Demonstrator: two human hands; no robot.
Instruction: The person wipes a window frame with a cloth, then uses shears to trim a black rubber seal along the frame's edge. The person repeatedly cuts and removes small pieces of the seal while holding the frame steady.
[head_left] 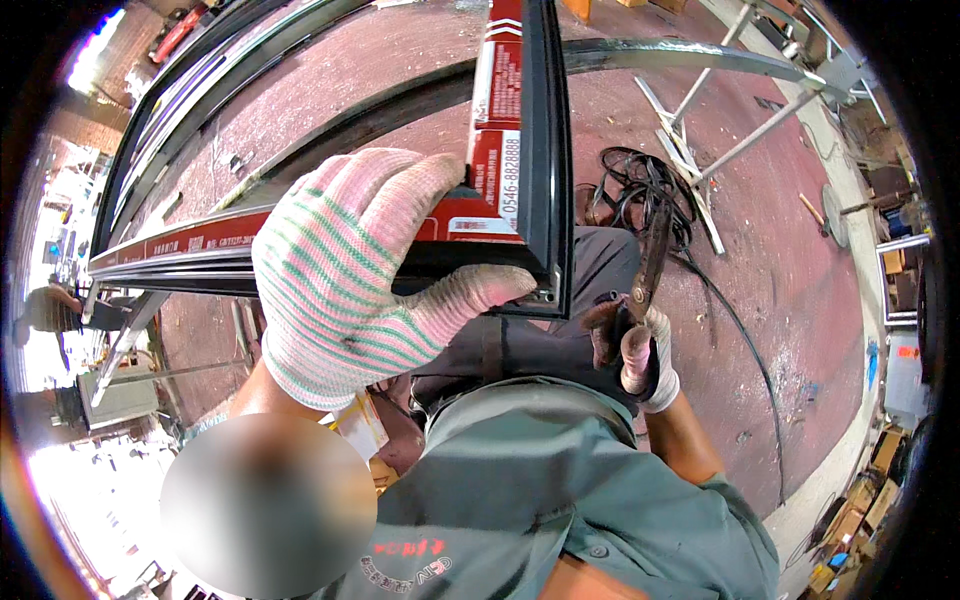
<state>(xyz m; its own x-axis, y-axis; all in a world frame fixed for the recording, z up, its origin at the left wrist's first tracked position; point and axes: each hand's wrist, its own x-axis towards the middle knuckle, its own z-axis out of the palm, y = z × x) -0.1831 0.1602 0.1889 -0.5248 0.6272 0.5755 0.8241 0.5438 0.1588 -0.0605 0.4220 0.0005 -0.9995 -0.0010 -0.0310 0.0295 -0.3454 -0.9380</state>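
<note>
The fingers (470, 290) of the left hand (350, 270), in a pink-and-green striped knit glove, are wrapped closed over the corner of a black aluminium frame (545, 150), the thumb pressed along the underside of the joint. The frame corner sits just right of the picture's centre. One dark profile runs up toward twelve o'clock and the other runs out toward nine o'clock. Both carry a red and white protective film (495, 170), and it is unpeeled along both pieces as far as can be seen.

At about three o'clock from that corner, lower and apart from it, the right hand (640, 355) in a similar glove is closed around the handles of a pair of pliers (650, 270). Their dark nose points up toward the frame without touching it. Whether the nose is parted or shut is too small to tell.

As a judgement, the two profiles already meet at a mitred corner, so the joint looks assembled. The tool has not yet been brought to it, and the film is yet to be stripped.

Below the hands are the person's grey-green shirt (560, 500) and dark trousers. A coil of black cable (640, 185) lies on the reddish floor (780, 280) toward one o'clock, beside white metal stands (700, 150). More long dark profiles (200, 90) lie toward eleven o'clock.
</note>
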